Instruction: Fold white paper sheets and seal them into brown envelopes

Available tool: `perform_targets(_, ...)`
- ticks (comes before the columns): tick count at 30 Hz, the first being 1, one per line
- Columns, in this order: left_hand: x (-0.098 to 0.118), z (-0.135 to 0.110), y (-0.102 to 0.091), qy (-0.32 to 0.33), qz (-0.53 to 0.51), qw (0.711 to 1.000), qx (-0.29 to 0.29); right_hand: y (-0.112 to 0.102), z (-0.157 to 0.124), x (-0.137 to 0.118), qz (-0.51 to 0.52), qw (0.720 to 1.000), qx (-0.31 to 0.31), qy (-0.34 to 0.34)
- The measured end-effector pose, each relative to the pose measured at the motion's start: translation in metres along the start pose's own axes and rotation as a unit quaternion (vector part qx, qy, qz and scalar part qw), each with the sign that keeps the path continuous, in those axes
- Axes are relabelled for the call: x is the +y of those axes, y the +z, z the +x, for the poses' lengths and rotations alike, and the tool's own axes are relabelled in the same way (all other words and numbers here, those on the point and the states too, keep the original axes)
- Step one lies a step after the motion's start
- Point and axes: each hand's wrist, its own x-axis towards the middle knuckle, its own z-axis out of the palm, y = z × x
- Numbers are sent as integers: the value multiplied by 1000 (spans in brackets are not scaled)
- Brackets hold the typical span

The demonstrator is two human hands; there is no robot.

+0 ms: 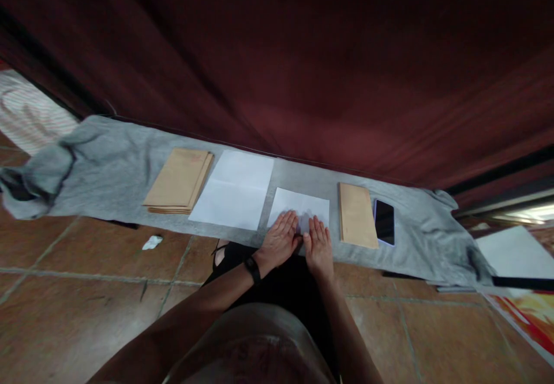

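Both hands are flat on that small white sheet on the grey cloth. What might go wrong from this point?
1. The left hand and right hand press the small white sheet onto a soft grey cloth. The cloth may bunch underneath, so the paper could wrinkle or slide askew.
2. The phone lies close beside the brown envelope to the right of the hands. A careless reach there might shove it off the cloth.

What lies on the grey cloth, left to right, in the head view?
In order: stack of brown envelopes → large white sheet → small white paper, with left hand and right hand flat on its near edge → single brown envelope → phone.
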Motion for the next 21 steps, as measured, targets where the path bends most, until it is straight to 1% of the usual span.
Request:
perform_targets(4,2,7,9,21,4,1000,-23,5,14,-13,12,999,-39,-22)
perform_targets(8,0,8,10,17,11,999,-37,11,18,-16,4,999,-43,-26)
perform_targets(13,-3,9,7,14,3,999,-43,14,16,-10,-23,999,-34,-26)
perform_targets(17,-8,6,5,0,-3,1000,-27,12,13,-1,-43,998,-21,-36)
perform_targets(21,-18,0,2,-13,0,1000,-9,10,10,8,-52,998,-9,-34)
